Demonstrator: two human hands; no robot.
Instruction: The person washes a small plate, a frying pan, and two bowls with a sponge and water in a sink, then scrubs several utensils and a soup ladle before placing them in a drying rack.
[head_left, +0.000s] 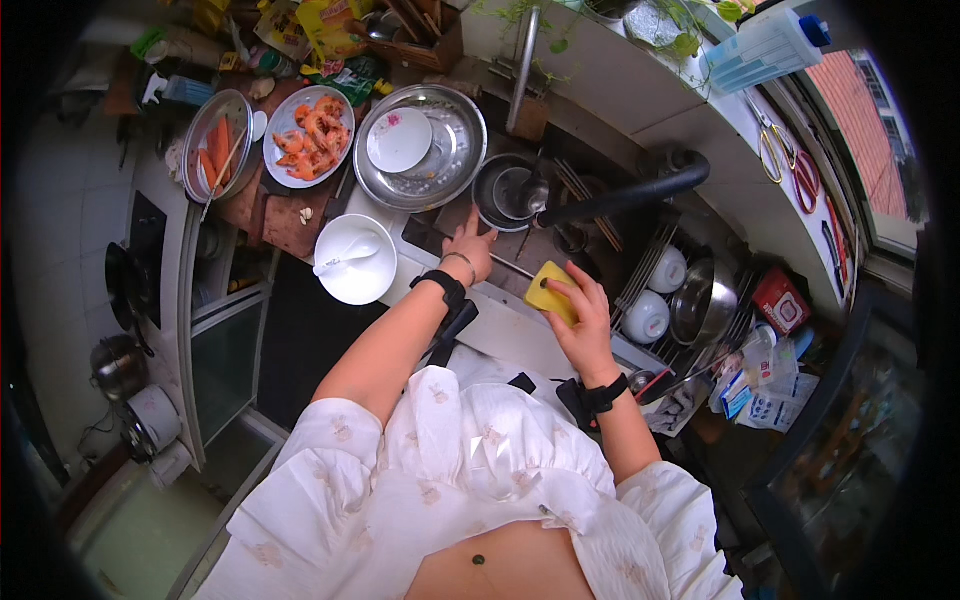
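Observation:
My right hand (586, 324) grips a yellow sponge (541, 298) above the front part of the sink (517, 262). My left hand (468, 255) reaches over the sink's left side, fingers apart and nothing held. Its index fingertip is at the rim of a dark metal pot (487, 214); whether it touches cannot be made out. Inside the pot are a smaller bowl and a metal ladle (535, 196). Beyond my left hand, a steel tray (461, 165) carries a white saucer (400, 140). Left of my wrist stands a white bowl (352, 281) with a white spoon (352, 253) in it.
A black faucet hose (630, 201) arches over the sink beside chopsticks (589, 202). At right, a wire rack (675, 349) holds white bowls and a steel basin (703, 302). A plate of cooked shrimp (315, 142) and a bowl of carrots (217, 154) stand at left.

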